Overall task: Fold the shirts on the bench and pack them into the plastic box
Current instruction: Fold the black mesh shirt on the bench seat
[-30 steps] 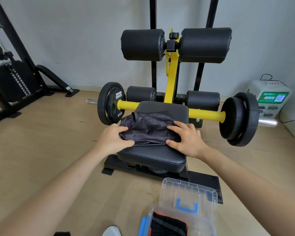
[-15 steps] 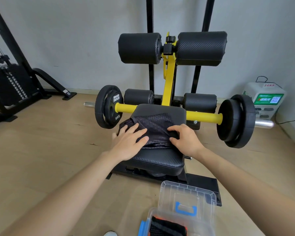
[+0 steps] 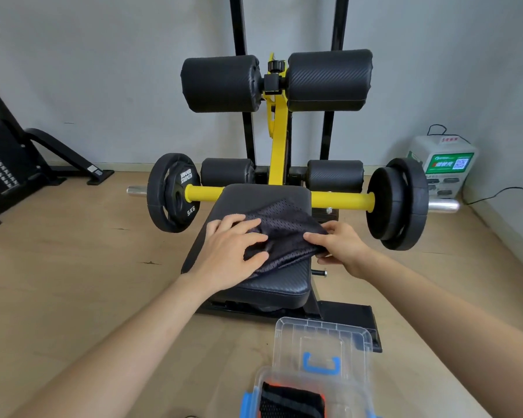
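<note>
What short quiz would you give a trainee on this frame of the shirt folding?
1. True or false: the plastic box on the floor is empty.
2. Where does the dark mesh shirt lie? A) on the floor B) on the bench seat C) in the box
3. Which hand pinches the shirt's right edge?
Key: 1. False: it holds a black and orange garment. 2. B. 3. The right hand; the left hand presses on top with spread fingers.
</note>
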A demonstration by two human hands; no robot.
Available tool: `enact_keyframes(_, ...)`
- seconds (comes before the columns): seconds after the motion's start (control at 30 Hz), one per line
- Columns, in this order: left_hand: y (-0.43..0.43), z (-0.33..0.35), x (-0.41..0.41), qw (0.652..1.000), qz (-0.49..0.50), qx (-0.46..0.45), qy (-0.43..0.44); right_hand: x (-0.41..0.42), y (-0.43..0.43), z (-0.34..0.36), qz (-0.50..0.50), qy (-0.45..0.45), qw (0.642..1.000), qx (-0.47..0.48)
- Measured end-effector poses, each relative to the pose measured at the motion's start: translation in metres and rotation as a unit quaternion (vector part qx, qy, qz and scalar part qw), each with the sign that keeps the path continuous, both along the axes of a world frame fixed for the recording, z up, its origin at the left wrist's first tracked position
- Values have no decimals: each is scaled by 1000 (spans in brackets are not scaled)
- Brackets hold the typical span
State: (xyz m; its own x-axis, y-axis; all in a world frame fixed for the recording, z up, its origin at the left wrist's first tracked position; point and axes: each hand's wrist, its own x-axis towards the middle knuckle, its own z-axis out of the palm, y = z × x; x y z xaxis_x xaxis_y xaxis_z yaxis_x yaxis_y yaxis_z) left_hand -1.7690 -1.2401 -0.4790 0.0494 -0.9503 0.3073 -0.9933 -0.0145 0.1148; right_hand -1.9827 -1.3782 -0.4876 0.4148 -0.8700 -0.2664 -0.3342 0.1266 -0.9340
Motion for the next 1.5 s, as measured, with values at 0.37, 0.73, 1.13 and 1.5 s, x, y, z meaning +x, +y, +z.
enact_keyframes(0.37, 12, -6, 2, 989, 70, 114, -61, 6, 2, -2, -23, -84, 994, -67)
enact_keyframes(0.73, 26, -9, 22, 967, 15, 73, 243, 32, 36, 18, 87, -139, 954, -249)
enact_keyframes(1.13, 39, -5, 54, 977, -50, -23, 207, 48, 70, -7, 281, 53, 841, -460)
enact_keyframes(1.5, 28, -2, 51, 982, -60, -88, 156, 29, 58, -8, 137, 18, 890, -434)
